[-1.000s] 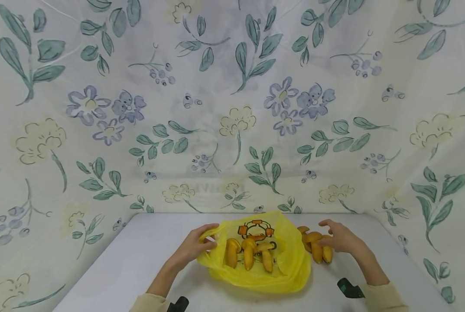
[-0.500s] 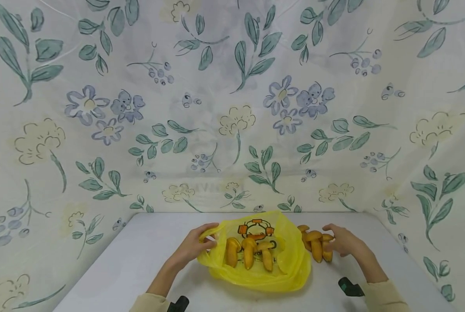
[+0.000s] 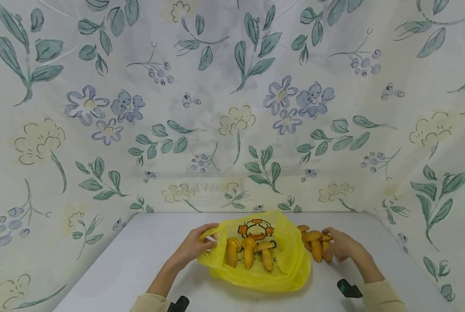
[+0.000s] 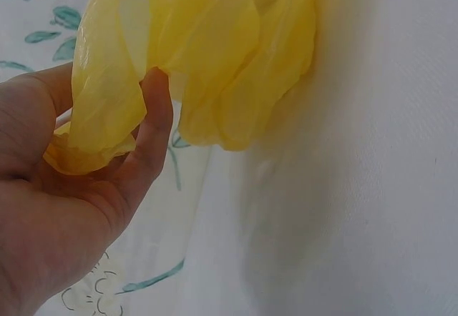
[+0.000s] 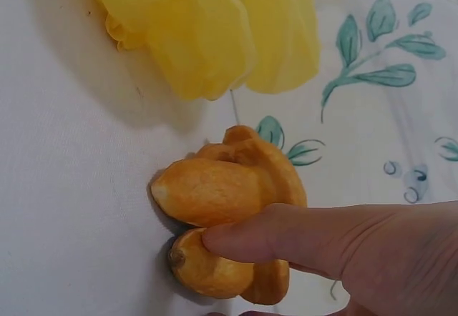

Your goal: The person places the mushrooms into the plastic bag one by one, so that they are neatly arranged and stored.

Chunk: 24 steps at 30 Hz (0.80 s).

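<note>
My left hand [image 3: 192, 248] grips the left rim of a yellow plastic bag [image 3: 294, 264], its fingers through the bag's loop in the left wrist view. The bag lies with its mouth towards me, an orange and black print on it. Several brown-orange mushrooms [image 3: 248, 255] show inside. Right of the bag stand several more mushrooms [image 3: 315, 246] close together. At the rightmost mushroom [image 5: 204, 269] my right hand [image 3: 345, 245] pinches, the thumb lying across the stem in the right wrist view; the other fingers are mostly hidden.
A white table [image 3: 138, 260] bears everything. Behind it and along both sides hangs a floral-patterned cloth [image 3: 232, 130]. A dark wrist device [image 3: 349, 288] sits by the right forearm, another dark device [image 3: 179, 304] by the left.
My right hand has come down and closed in on the rightmost mushroom, its fingers drawing together there. The left hand and the bag keep their place.
</note>
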Each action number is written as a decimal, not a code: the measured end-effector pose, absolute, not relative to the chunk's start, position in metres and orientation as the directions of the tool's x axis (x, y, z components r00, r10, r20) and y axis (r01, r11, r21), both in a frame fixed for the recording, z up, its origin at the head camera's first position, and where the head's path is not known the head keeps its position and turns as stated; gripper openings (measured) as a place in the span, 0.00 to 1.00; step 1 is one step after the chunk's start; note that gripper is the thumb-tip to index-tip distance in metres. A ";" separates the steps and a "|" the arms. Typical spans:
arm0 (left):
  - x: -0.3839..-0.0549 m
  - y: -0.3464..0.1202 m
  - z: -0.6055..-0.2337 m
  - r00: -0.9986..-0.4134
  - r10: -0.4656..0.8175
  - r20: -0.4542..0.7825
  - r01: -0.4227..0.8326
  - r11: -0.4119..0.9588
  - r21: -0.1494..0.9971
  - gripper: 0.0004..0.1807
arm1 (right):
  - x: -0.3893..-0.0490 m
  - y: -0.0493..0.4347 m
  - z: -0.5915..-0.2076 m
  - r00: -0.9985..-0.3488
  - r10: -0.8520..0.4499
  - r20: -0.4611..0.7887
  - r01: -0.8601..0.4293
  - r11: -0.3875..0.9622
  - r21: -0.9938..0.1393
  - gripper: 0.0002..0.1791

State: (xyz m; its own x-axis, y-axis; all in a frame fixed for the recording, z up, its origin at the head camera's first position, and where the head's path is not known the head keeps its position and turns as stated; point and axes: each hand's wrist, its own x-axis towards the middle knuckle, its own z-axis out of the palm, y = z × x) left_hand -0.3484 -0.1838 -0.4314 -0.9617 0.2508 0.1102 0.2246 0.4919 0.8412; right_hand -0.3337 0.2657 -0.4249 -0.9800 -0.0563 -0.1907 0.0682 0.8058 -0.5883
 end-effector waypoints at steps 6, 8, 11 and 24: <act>-0.349 -0.184 -0.432 -0.963 0.244 0.111 0.222 0.495 0.840 0.30 | -0.335 0.267 -0.426 -0.982 -0.061 -0.181 0.060 0.802 -0.595 0.39; -0.349 -0.184 -0.432 -0.964 0.244 0.109 0.219 0.492 0.842 0.30 | -0.335 0.267 -0.426 -0.981 -0.064 -0.184 0.060 0.800 -0.597 0.39; -0.349 -0.184 -0.431 -0.964 0.243 0.106 0.217 0.492 0.843 0.30 | -0.336 0.268 -0.426 -0.979 -0.063 -0.195 0.068 0.798 -0.598 0.39; -0.347 -0.185 -0.429 -0.967 0.234 0.103 0.209 0.494 0.844 0.30 | -0.333 0.266 -0.428 -0.975 -0.049 -0.217 0.097 0.782 -0.616 0.40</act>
